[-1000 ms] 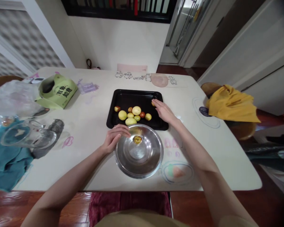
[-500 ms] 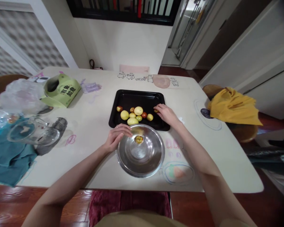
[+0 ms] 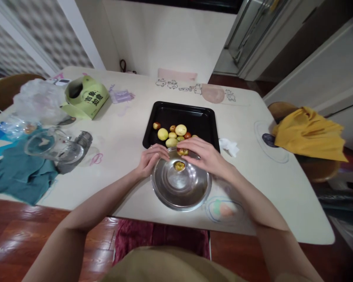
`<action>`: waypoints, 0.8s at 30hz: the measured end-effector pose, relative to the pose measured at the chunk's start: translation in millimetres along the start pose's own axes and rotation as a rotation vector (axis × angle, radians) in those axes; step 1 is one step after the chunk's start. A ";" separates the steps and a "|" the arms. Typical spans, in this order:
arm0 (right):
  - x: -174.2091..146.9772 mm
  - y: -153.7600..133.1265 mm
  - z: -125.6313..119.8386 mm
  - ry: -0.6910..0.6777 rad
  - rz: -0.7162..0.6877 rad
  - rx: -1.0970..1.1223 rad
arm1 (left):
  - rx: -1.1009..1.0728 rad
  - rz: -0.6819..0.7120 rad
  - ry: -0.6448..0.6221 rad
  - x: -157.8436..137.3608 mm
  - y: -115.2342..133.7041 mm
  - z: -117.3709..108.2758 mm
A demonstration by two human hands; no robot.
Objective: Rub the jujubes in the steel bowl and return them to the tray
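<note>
A shiny steel bowl (image 3: 181, 196) stands on the table just in front of the black baking tray (image 3: 194, 113). My left hand (image 3: 153, 158) grips its upper left rim, fingers reaching over the edge. Between the thumb and fingers of my right hand (image 3: 204, 154) is a mottled red-and-yellow jujube (image 3: 182, 151), held over the far side of the bowl. Another yellowish-brown jujube (image 3: 179, 166) lies inside the bowl. Several fruits remain in the tray, among them a large pale yellow one (image 3: 181, 130) and a red-brown one (image 3: 157, 125); my right hand partly covers those at the right.
A glass pitcher (image 3: 55, 145) lies on its side at the left, by a teal cloth (image 3: 23, 176). Behind are a clear plastic bag (image 3: 38, 102) and a green carton (image 3: 86, 98). Crumpled white tissue (image 3: 229, 147) sits right of the tray; a yellow cloth (image 3: 308, 135) drapes a chair.
My right hand has picked up the jujube from the tray's right side and carried it left and nearer, over the bowl. My left hand keeps its place on the rim. The view has shifted.
</note>
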State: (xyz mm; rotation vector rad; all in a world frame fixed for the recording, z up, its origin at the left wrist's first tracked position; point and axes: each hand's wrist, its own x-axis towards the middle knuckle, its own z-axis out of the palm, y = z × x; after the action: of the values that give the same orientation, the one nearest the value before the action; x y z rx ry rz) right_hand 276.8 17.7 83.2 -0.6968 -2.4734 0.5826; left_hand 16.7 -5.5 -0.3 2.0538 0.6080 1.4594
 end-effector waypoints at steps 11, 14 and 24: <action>-1.0 -7.4 44.3 -0.375 -0.053 0.044 | 0.016 0.023 0.065 -4.8 -2.8 2.1; -1.1 -5.5 48.4 -0.401 -0.042 0.029 | 0.017 0.008 0.065 -4.5 -2.2 2.4; -2.4 1.2 56.9 -0.386 -0.035 0.036 | -0.001 0.046 0.044 -2.8 -2.7 1.8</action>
State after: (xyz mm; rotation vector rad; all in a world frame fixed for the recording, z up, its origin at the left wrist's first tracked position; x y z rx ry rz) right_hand 246.8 2.4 37.2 -0.5677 -2.8126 0.8105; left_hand 17.4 -5.5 -4.5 2.0520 0.5808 1.5344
